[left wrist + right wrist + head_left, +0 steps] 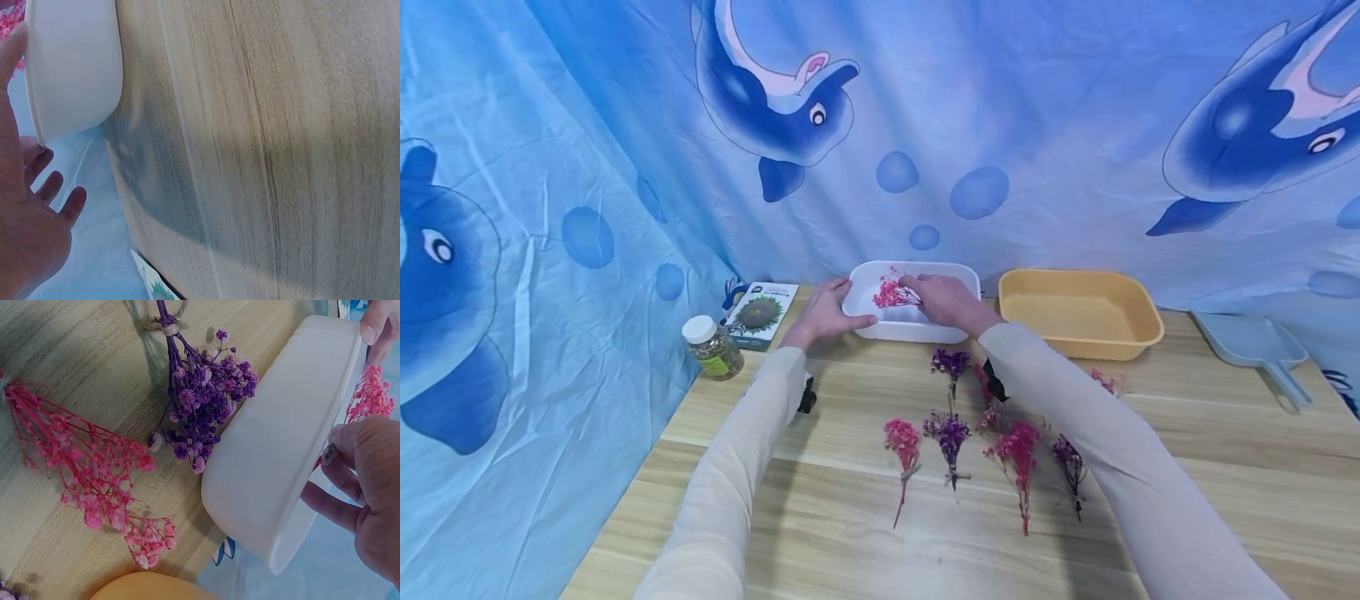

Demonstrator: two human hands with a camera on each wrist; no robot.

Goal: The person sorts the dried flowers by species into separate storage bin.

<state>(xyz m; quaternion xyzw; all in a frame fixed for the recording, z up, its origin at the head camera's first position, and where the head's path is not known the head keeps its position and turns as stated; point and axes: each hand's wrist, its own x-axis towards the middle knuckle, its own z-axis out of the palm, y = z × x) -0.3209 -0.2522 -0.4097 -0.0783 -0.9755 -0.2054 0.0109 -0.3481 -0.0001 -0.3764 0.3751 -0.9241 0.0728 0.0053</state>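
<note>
At the back of the table stands a white plastic basin (910,334). My right hand (951,302) pinches a small bunch of pink dried flowers (892,293) at its tied stems, over the inside of the basin. In the right wrist view the twine knot (329,453) shows between thumb and forefinger, with the pink blossoms (372,394) beyond. My left hand (829,314) holds the basin's left end, thumb along the front rim and fingers at the side. Nearest in front of the basin lies a purple dried flower bunch (951,364).
More pink bunches (1019,454) and purple bunches (950,435) lie in front. A yellow basin (1082,343) stands right of the white one, then a grey-blue dustpan (1251,337). At left are a white-capped jar (713,348) and a sunflower packet (762,315). A dolphin-print curtain (925,100) hangs behind.
</note>
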